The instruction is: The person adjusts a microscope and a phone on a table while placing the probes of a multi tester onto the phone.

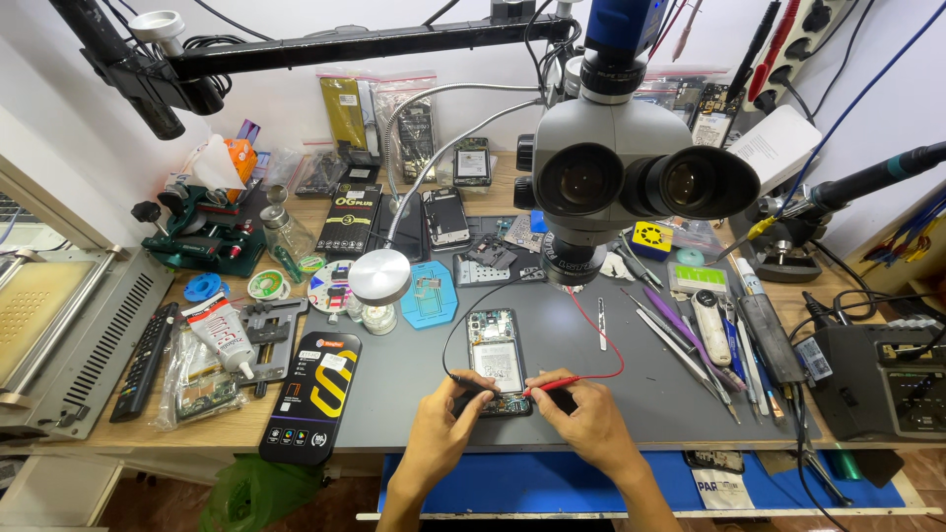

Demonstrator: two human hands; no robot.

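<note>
The opened phone lies lengthwise away from the person; the left hand grips a black probe, the right hand a red probe, both at its near end.

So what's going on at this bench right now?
A person is probing an opened phone that lies on a grey mat under a microscope. The left hand holds a black probe and the right hand a red probe, both tips touching the phone's lower end. Tweezers and other small tools lie to the right, untouched.
</note>
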